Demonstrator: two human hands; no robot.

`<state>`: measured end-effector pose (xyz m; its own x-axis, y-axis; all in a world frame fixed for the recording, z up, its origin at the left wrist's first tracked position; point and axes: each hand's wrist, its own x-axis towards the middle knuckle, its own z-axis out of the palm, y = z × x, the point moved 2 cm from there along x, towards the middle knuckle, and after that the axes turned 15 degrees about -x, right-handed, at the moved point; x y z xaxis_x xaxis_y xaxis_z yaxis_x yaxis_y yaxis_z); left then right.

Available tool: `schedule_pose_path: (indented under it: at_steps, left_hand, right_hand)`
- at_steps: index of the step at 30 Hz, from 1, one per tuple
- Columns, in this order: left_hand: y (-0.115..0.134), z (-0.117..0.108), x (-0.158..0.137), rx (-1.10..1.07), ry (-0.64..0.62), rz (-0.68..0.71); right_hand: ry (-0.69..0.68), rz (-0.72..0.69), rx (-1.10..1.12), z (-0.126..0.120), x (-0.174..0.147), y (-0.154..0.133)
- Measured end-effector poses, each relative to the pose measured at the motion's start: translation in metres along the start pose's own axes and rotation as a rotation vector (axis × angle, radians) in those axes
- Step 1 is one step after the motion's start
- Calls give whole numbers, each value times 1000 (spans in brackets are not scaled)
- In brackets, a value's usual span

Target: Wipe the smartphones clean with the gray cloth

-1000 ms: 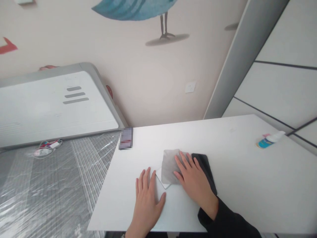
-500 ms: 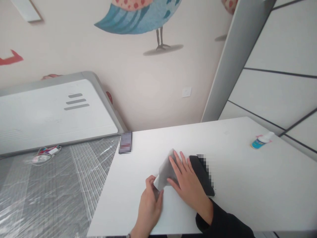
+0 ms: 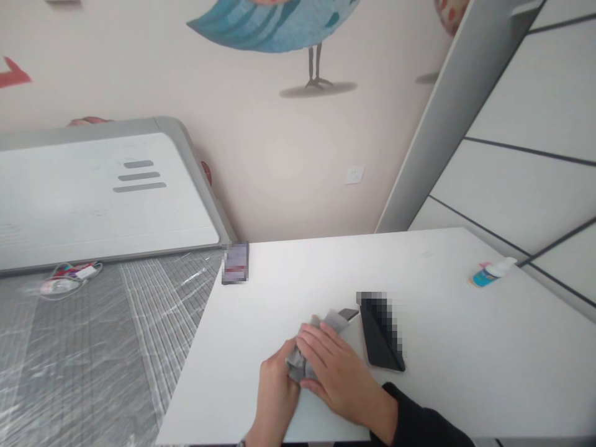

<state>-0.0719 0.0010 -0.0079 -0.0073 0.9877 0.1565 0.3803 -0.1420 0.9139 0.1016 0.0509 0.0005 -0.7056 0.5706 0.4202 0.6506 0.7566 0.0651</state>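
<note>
Clutching grey cloth [image 3: 297, 365], left hand [image 3: 278, 382] and right hand [image 3: 339, 375], fingers clamped round it; black device [image 3: 376, 341] just beside, bottle [image 3: 492, 272] farther right.

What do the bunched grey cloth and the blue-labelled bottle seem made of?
Grey cloth: probably soft fabric, matte, creasing into folds without shine. Bottle: likely moulded plastic, judging by its opaque white top; too small to judge finish.

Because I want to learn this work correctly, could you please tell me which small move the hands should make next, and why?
I would probably slide the right hand, with the grey cloth under it, toward the exposed end of the flat object, because that end sticks out beyond the cloth, and the left hand is at the cloth's other side.
</note>
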Motion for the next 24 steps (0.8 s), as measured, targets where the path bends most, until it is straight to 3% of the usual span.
schedule_pose_path:
  at_steps: [5,10,15,20,24]
  left_hand:
    - [-2,0,2,36,41,-4]
    - [-3,0,2,59,62,26]
    - [1,0,4,76,154,43]
    - [14,-1,-5,70,248,153]
    - [34,-6,-11,60,322,236]
  right_hand:
    - [8,130,-43,2,6,2]
    - [15,13,25,2,15,-3]
    - [66,175,53,-1,20,7]
    - [162,58,231,-14,29,-13]
    - [252,218,374,-29,32,-12]
